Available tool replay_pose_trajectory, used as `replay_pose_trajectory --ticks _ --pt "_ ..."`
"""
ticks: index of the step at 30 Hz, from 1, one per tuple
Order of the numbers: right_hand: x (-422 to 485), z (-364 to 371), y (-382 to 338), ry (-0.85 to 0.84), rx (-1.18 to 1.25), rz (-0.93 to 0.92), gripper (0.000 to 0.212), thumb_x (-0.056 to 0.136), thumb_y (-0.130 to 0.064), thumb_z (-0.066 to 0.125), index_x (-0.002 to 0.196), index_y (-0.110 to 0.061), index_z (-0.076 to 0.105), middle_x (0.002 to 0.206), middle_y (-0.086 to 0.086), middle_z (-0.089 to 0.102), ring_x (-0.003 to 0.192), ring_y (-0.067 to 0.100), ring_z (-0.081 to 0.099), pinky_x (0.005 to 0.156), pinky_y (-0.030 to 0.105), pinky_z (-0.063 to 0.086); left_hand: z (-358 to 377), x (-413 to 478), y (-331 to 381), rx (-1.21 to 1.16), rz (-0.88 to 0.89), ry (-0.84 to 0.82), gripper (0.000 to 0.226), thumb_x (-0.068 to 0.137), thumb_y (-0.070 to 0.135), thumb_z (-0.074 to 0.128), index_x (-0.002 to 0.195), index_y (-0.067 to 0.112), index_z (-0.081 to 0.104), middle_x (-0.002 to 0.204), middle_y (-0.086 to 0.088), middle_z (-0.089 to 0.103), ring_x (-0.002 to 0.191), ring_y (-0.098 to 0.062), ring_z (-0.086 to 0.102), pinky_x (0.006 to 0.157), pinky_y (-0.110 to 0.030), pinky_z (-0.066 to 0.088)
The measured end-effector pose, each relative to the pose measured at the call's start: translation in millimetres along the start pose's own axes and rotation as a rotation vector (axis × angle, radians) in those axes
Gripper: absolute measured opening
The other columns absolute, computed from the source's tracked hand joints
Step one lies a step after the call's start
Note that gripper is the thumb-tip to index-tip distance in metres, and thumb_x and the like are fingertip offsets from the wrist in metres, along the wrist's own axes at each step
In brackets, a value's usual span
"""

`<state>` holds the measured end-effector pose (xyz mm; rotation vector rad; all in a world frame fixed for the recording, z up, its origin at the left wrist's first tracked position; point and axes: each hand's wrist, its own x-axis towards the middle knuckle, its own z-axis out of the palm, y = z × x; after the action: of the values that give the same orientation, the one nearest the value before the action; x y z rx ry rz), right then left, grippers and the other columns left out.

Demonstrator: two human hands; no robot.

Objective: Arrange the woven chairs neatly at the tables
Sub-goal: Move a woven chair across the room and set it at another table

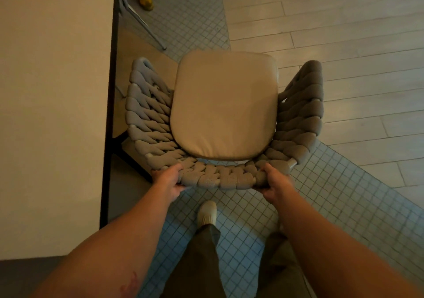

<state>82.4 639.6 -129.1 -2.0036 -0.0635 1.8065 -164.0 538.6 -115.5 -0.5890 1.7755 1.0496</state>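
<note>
Table top point(52, 114), beige, fills the left; small-tile floor point(332, 194) runs under the woven chair point(149, 118), with pale plank flooring point(344, 45) far right. Left hand point(168, 180) and right hand point(274, 180) both clench the chair's near backrest rim, arms stretched forward. The chair's left armrest stands just beside the table's dark edge; open floor lies to its right.
</note>
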Motion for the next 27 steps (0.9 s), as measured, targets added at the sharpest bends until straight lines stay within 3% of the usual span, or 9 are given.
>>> replay_pose_trajectory --ticks 7,11,14,17,20,22,25,27 --pt "16.4 -39.4 -63.5 -0.063 -0.181 -0.017 0.039 0.084 -0.007 0.074 0.115 -0.010 0.051 0.113 0.019 0.063 0.097 0.040 0.066 0.061 0.055 0.058 42.9 -22.3 -59.9 -0.108 -0.048 0.043 0.067 0.091 0.009 0.069 0.147 0.027 0.038 0.145 -0.014 0.051 0.124 -0.037 0.057 0.058 -0.057 0.059" --pt "24.4 -53.9 -95.7 -0.095 -0.277 -0.025 0.038 0.083 -0.004 0.074 0.110 -0.011 0.048 0.104 0.019 0.060 0.089 0.038 0.064 0.053 0.050 0.056 69.5 -39.6 -79.2 -0.177 -0.028 0.063 0.063 0.093 0.010 0.066 0.148 0.022 0.039 0.140 -0.012 0.054 0.125 -0.036 0.057 0.081 -0.063 0.057" --pt "27.4 -61.6 -120.6 -0.132 -0.319 -0.028 0.038 0.083 0.000 0.072 0.103 -0.011 0.042 0.098 0.018 0.055 0.093 0.039 0.063 0.061 0.054 0.056 87.5 -51.9 -90.2 -0.189 -0.017 0.021 0.059 0.094 0.013 0.066 0.147 0.020 0.040 0.141 -0.015 0.056 0.122 -0.036 0.058 0.055 -0.052 0.061" --pt "28.2 -66.1 -142.7 -0.177 -0.365 -0.065 0.044 0.082 -0.002 0.074 0.113 -0.011 0.044 0.105 0.020 0.054 0.098 0.041 0.063 0.070 0.058 0.059 100.8 -68.9 -93.8 -0.154 0.035 0.006 0.058 0.093 0.014 0.068 0.145 0.015 0.043 0.140 -0.014 0.055 0.122 -0.035 0.059 0.062 -0.048 0.061" --pt "25.4 -70.9 -158.2 -0.156 -0.545 -0.243 0.049 0.081 -0.008 0.077 0.120 -0.007 0.049 0.112 0.019 0.058 0.096 0.039 0.064 0.070 0.056 0.060 101.3 -83.9 -99.6 0.179 0.286 0.247 0.077 0.085 0.023 0.078 0.149 0.010 0.037 0.148 -0.015 0.048 0.130 -0.034 0.052 0.100 -0.045 0.052" --pt "16.5 -74.6 -165.8 -0.037 -0.800 -0.449 0.041 0.083 -0.015 0.073 0.115 -0.001 0.051 0.110 0.020 0.063 0.091 0.035 0.064 0.079 0.050 0.059 95.1 -94.0 -103.1 0.530 0.518 0.396 0.091 0.084 0.029 0.078 0.153 0.004 0.025 0.155 -0.017 0.035 0.139 -0.033 0.041 0.110 -0.037 0.041" --pt "4.9 -82.6 -168.6 0.087 -1.076 -0.667 0.048 0.088 -0.019 0.067 0.128 -0.001 0.048 0.123 0.018 0.058 0.108 0.033 0.060 0.087 0.040 0.051 92.2 -108.2 -101.8 1.012 0.674 0.371 0.082 0.089 0.032 0.069 0.153 0.002 0.027 0.163 -0.016 0.019 0.149 -0.033 0.023 0.118 -0.046 0.032" --pt "2.2 -91.5 -164.0 0.034 -1.191 -0.875 0.061 0.089 -0.015 0.065 0.143 -0.004 0.038 0.146 0.016 0.042 0.127 0.033 0.050 0.099 0.040 0.045 94.5 -113.1 -96.5 1.276 0.748 0.255 0.071 0.089 0.037 0.068 0.148 0.007 0.040 0.159 -0.014 0.028 0.147 -0.031 0.025 0.117 -0.046 0.032"
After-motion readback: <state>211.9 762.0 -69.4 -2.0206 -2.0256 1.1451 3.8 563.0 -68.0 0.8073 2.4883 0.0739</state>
